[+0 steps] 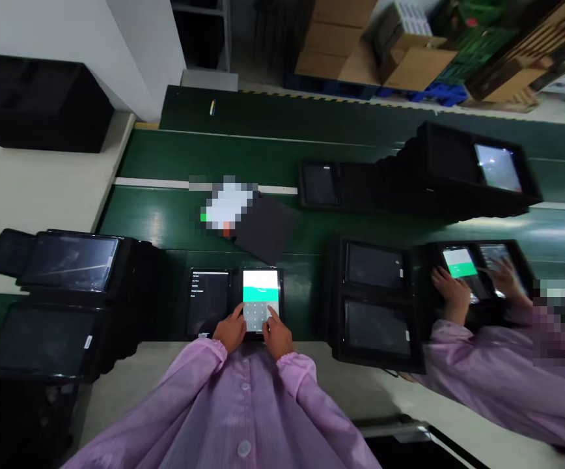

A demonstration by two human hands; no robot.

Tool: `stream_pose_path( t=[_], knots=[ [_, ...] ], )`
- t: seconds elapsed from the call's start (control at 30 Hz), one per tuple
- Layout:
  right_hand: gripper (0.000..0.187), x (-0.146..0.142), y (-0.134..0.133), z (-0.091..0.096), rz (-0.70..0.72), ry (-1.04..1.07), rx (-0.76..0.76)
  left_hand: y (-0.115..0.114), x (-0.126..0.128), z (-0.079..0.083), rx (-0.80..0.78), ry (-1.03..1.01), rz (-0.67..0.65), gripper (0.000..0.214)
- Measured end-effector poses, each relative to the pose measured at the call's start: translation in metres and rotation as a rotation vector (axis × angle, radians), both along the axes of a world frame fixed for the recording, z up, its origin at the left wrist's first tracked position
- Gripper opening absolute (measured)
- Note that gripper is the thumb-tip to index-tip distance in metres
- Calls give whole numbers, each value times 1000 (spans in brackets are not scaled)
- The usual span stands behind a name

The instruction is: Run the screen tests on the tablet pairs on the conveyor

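A lit tablet (261, 294) lies on the bench in front of me, showing a white and green screen above a grey number keypad. My left hand (231, 331) rests at its lower left side, the index finger stretched out to the keypad's edge. On the other side, my right hand (277, 335) points its index finger at the right of the keypad. Neither hand grips anything; the other fingers are partly hidden. Just left of the lit tablet is a second tablet (209, 301) with a dark screen and a short white text list.
Stacks of dark tablets in black trays stand left (43, 339) and right (377, 329) of me. Beyond lie a dark grey sheet (267, 225) and more stacked trays (458, 163). At right, a co-worker's hands (453, 293) touch another lit tablet (461, 264).
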State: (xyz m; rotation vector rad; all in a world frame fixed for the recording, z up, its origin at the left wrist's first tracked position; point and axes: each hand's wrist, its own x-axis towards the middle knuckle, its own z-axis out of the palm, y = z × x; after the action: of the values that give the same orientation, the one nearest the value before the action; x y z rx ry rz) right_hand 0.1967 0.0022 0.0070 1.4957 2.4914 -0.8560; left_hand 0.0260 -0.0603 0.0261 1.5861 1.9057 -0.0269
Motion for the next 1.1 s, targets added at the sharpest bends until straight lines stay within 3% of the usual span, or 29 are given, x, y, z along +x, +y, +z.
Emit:
stream_pose_path(
  t=[0.13, 0.27, 0.53, 0.67, 0.83, 1.0, 1.1],
  knots=[
    [26, -18, -7, 4, 137, 34, -25, -5, 0, 1, -20, 1, 13, 36],
    [27, -29, -9, 5, 174, 0, -48, -7, 3, -1, 12, -26, 5, 36],
    [30, -12, 31, -1, -4, -83, 65, -1, 8, -8, -31, -36, -53, 30],
    [28, -13, 43, -2, 24, -112, 48, -10, 0, 0, 13, -32, 47, 33],
    [27, -20, 33, -3, 78, -114, 40, -31, -20, 8, -8, 35, 258, 33],
    [29, -17, 30, -5, -31, -179, 63, -55, -45, 3, 5, 80, 408, 31],
    [27, -19, 29, -4, 24, -168, 44, -65, -59, -4, 60, 95, 428, 31]
  ],
)
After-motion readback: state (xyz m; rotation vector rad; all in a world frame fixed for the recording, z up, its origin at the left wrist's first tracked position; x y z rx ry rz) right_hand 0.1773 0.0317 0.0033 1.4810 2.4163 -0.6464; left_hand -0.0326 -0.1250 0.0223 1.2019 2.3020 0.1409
